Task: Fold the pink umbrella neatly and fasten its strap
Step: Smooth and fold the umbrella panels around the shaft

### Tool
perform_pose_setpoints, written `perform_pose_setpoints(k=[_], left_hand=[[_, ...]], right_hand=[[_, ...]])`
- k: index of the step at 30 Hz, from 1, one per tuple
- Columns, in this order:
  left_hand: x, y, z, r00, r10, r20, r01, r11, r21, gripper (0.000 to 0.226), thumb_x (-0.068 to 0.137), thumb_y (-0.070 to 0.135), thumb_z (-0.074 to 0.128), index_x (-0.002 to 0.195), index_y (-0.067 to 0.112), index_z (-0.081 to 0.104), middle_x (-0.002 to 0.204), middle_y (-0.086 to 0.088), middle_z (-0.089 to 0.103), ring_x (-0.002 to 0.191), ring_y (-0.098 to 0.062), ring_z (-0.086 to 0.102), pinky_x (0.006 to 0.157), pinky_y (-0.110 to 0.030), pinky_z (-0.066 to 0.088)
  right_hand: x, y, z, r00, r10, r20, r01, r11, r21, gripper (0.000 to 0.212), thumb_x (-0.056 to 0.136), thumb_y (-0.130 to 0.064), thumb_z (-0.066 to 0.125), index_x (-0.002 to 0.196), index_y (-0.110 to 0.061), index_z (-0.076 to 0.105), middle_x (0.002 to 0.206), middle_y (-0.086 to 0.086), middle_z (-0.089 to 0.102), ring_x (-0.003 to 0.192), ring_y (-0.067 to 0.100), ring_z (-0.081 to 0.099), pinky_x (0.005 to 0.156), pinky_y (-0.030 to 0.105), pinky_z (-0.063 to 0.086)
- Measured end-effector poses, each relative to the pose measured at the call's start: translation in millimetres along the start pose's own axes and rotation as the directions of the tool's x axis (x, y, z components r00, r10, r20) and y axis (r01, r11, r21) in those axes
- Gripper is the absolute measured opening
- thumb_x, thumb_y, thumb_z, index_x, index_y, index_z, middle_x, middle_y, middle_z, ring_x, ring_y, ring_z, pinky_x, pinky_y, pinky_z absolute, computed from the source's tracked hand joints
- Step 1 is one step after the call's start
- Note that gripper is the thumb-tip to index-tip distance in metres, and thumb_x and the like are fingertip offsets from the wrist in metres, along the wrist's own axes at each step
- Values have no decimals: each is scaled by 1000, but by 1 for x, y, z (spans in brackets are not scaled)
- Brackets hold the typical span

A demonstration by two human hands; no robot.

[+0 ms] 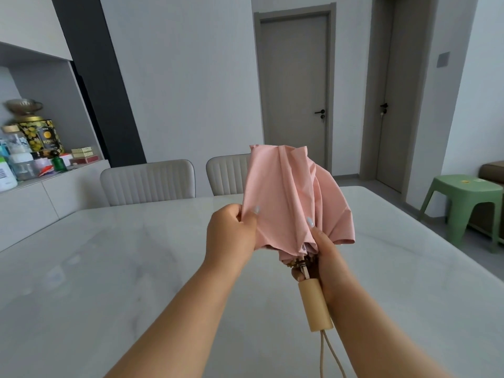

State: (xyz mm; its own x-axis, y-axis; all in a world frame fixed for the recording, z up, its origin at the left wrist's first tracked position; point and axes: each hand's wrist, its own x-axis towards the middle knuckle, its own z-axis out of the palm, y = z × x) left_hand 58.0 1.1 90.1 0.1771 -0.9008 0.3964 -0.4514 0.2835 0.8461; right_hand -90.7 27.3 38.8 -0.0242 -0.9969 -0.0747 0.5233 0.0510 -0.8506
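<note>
The collapsed pink fabric umbrella (294, 197) with pale wooden handle (315, 304) is held above the white marble table (109, 255). Its thin canopy looks light, limp and slippery. The left hand (231, 233) pinches one panel's edge; the right hand (326, 257) grips the neck above the handle, likely the firmest hold.

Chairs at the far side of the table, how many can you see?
2. One chair stands behind the table left of centre; the second chair is beside it to the right, partly hidden by the pink umbrella. Others may be out of view.
</note>
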Motion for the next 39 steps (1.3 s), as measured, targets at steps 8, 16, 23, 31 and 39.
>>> perform_pose_setpoints(k=[8,16,23,31,39], left_hand=[[23,12,-14,994,105,-12,-105,994,1,24,95,37,55,110,18,56,75,10,59,72,-20,62,70,-34,52],[94,90,-45,922,161,352,-129,985,-113,21,100,31,50,117,23,58,83,4,59,64,-12,59,67,-27,53],[114,105,-44,816,47,576,-107,992,70,21,94,25,60,74,20,62,72,3,61,64,-14,60,69,-28,55],[126,118,-53,817,31,576,-57,998,27,31,96,38,56,79,12,56,75,-4,61,72,-21,62,84,-40,54],[120,119,-58,802,-9,598,-28,998,53,21,90,-6,54,79,10,50,76,-11,61,64,-22,66,74,-37,61]], right_hand=[[-2,-3,1,998,29,53,-27,999,-31,53,57,-51,71,89,-9,62,54,6,59,38,14,49,37,21,40],[-4,-2,2,998,17,60,-14,998,-61,49,56,-53,69,80,-11,62,50,4,55,35,15,46,36,20,39],[-4,-5,1,999,31,30,-29,998,-60,50,59,-53,77,78,-9,61,51,6,56,35,16,48,37,21,41],[-9,-9,0,998,-17,57,21,997,-79,46,58,-50,74,81,-11,65,58,8,63,45,18,53,45,24,42],[-9,-9,-1,997,-52,54,58,993,-107,48,54,-50,77,79,-10,67,59,14,60,42,19,51,40,23,41]])
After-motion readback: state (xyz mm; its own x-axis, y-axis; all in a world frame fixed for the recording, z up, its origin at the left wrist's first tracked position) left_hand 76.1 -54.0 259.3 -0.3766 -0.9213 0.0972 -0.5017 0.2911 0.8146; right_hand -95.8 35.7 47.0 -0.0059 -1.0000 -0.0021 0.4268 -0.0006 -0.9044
